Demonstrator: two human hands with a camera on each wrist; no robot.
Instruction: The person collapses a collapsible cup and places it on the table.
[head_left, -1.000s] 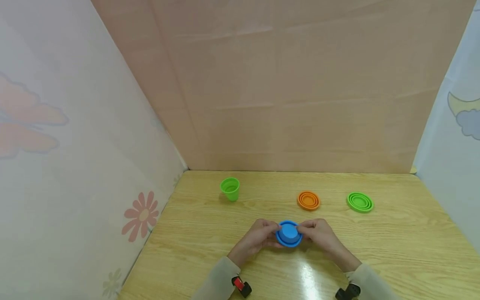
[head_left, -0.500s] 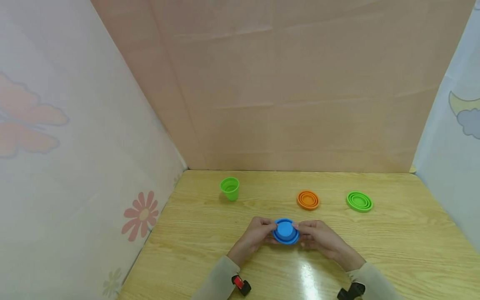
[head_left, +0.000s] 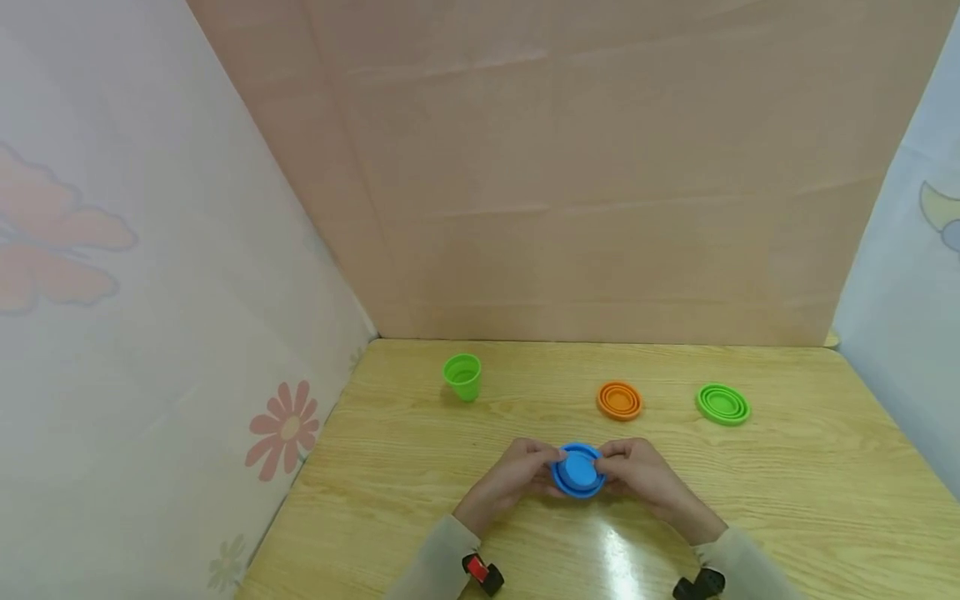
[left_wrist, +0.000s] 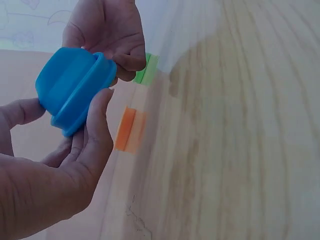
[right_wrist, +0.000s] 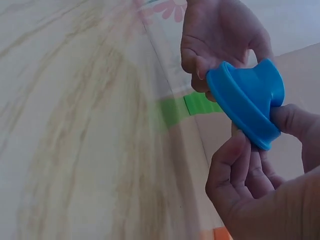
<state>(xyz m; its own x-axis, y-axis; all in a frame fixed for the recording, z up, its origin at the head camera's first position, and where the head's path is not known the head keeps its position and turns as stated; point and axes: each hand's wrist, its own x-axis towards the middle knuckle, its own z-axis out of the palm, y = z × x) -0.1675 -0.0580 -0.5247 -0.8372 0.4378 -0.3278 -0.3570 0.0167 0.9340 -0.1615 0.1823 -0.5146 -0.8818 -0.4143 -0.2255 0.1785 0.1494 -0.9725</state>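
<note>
A blue collapsible cup (head_left: 579,472), partly folded with its base bulging toward the head camera, is held between both hands above the table. My left hand (head_left: 520,472) pinches its left side, thumb at the base and fingers under the rim. On the opposite side my right hand (head_left: 640,472) grips it the same way; in the right wrist view its thumb dents the wall of the blue cup (right_wrist: 250,102). The left wrist view shows the rim of the cup (left_wrist: 75,87) tilted, resting against the fingers.
Behind the hands, a green cup (head_left: 462,379) stands unfolded at the back left of the wooden table (head_left: 390,467). An orange collapsed cup (head_left: 619,401) and a green collapsed cup (head_left: 723,404) lie flat toward the back right. Printed sheets enclose the table at the back and sides.
Both hands and the blue cup have shifted slightly left, then back right. The right thumb has moved farther onto the cup's raised base. The other cups stay in place.
</note>
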